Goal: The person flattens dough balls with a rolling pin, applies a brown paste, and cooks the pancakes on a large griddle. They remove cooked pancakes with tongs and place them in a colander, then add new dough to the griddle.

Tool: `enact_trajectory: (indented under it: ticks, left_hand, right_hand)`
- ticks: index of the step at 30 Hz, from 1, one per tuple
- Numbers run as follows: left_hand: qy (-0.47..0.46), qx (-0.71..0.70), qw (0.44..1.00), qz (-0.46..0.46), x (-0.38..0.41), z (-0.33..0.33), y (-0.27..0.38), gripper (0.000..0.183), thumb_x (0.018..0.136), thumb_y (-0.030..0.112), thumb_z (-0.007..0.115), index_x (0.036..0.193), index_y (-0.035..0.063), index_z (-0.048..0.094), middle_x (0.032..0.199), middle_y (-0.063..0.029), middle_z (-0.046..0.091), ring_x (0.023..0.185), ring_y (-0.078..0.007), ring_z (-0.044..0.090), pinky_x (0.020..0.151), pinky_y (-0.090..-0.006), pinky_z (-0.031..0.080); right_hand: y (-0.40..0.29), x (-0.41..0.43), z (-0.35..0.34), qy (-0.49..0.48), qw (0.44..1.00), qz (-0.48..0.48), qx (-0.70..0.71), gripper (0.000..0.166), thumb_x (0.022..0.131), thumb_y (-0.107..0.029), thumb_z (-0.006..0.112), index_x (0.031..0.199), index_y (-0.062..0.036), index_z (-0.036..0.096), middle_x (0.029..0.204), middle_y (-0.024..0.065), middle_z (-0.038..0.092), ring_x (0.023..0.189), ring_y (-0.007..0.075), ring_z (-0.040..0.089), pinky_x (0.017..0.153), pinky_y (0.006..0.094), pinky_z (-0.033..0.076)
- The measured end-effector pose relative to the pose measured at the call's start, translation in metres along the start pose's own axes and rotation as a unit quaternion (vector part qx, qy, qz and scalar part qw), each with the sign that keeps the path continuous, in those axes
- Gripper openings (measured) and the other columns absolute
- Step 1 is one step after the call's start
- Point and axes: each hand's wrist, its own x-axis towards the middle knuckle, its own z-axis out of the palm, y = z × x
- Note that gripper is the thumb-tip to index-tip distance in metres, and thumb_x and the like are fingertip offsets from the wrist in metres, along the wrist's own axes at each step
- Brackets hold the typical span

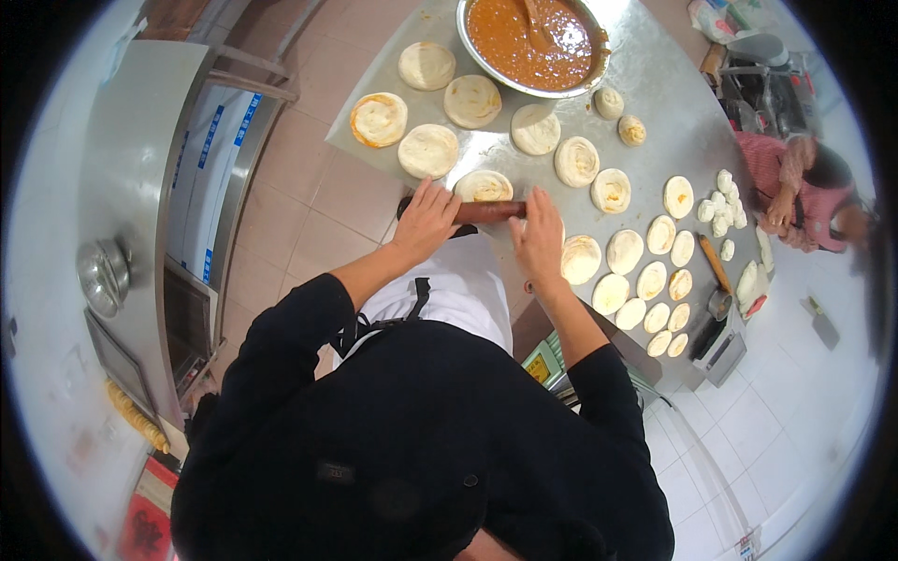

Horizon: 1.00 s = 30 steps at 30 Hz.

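Note:
A dark wooden rolling pin [492,212] lies crosswise at the near edge of the steel table. My left hand [426,219] rests over its left part, and my right hand [539,235] is on its right end. Just beyond the pin shows a round flat dough disc [484,185] with orange streaks; the pin covers its near side. A larger pale disc [428,151] lies past my left fingers. Beside my right wrist is another dough disc [581,259], and more dough sits partly hidden behind that hand.
A steel basin [601,66] of orange-brown sauce with a wooden spoon [537,28] stands at the far side. Several dough discs [625,252] cover the right of the steel table [652,77]. A second rolling pin [715,263] lies near small dough lumps [722,203]. A co-worker [807,182] handles something there.

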Motion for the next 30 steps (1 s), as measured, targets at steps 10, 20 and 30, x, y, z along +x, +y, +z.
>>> enact_trajectory:
  ticks: [10,20,30]
  left_hand:
    - [0.047,0.005,0.998,-0.032,0.029,0.024,-0.024,0.074,0.089,0.038,0.066,0.143,-0.0081,0.043,0.156,-0.0238,0.036,0.147,-0.0387,0.03,0.12,-0.0593,0.021]
    - [0.008,0.042,0.998,0.039,-0.02,0.002,0.0,0.05,0.076,0.021,0.074,0.119,0.0005,0.058,0.148,-0.0169,0.044,0.146,-0.0325,0.033,0.122,-0.0519,0.023]
    - [-0.023,-0.098,0.995,-0.012,-0.088,-0.01,-0.006,0.056,0.073,0.009,0.079,0.123,-0.001,0.055,0.145,-0.0196,0.044,0.141,-0.0375,0.037,0.12,-0.0577,0.024]
  right_hand:
    - [-0.011,0.014,0.037,0.027,0.998,-0.013,-0.046,0.07,0.09,-0.031,0.067,0.143,0.009,0.042,0.155,0.0264,0.037,0.146,0.0423,0.031,0.117,0.0584,0.026]
    - [0.001,0.084,0.021,-0.087,0.99,0.04,0.106,0.052,0.081,-0.021,0.073,0.128,-0.0037,0.059,0.12,0.0202,0.062,0.11,0.0371,0.061,0.091,0.045,0.05]
    - [-0.004,0.081,0.038,-0.198,0.956,0.059,0.208,0.048,0.079,-0.04,0.073,0.108,-0.0026,0.064,0.105,0.0256,0.068,0.099,0.0437,0.065,0.085,0.0524,0.052]
